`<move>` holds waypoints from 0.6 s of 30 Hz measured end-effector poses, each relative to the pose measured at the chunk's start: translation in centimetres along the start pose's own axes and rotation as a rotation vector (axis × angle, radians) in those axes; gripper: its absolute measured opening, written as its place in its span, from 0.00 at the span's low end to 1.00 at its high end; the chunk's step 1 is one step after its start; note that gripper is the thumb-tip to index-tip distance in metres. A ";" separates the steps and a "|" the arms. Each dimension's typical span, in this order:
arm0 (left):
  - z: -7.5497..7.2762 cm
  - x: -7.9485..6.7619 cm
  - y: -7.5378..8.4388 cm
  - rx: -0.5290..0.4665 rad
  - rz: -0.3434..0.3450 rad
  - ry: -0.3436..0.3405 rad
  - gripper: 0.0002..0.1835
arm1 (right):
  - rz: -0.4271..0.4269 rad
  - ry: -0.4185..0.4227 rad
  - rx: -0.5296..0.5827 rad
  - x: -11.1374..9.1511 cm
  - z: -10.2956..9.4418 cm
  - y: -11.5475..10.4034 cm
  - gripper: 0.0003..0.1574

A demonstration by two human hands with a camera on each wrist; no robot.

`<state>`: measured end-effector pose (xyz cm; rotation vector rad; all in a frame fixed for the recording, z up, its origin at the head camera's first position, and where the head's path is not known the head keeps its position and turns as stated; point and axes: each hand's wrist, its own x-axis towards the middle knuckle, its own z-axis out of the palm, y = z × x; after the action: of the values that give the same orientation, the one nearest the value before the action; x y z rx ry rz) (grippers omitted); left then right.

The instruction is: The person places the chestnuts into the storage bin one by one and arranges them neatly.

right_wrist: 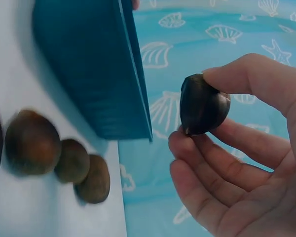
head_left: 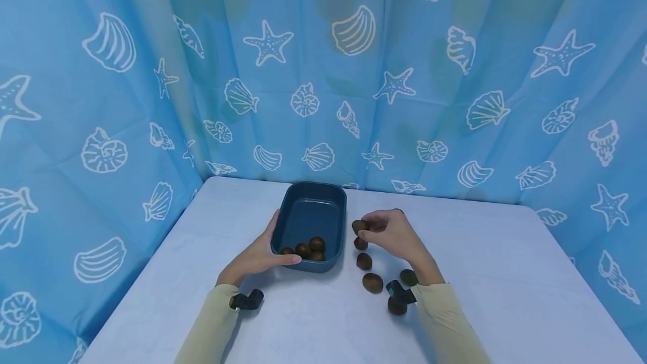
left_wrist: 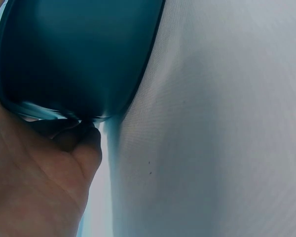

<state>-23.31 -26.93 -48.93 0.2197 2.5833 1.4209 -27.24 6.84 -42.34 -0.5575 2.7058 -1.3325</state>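
My left hand grips the near left corner of a dark blue rectangular dish, thumb along the near rim and fingers at the left side. Several brown chestnuts are gathered at the near end of the dish. In the left wrist view, the hand holds the dish's wall. Just right of the dish, my right hand pinches one glossy dark chestnut between thumb and fingertips, above the table. In the right wrist view the other fingers curl loosely below it.
Right of the dish, several more chestnuts lie in a loose line on the white-covered table, some near or under the right wrist. A blue curtain with white shells and starfish hangs behind the table and at its sides.
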 end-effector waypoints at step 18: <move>0.0 0.1 -0.1 -0.020 0.021 0.002 0.69 | -0.086 0.008 0.127 2.6 5.2 -3.6 0.22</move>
<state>-23.42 -26.94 -49.08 0.2435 2.5742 1.4540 -27.50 0.04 -42.49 -0.6635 2.6073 -1.5170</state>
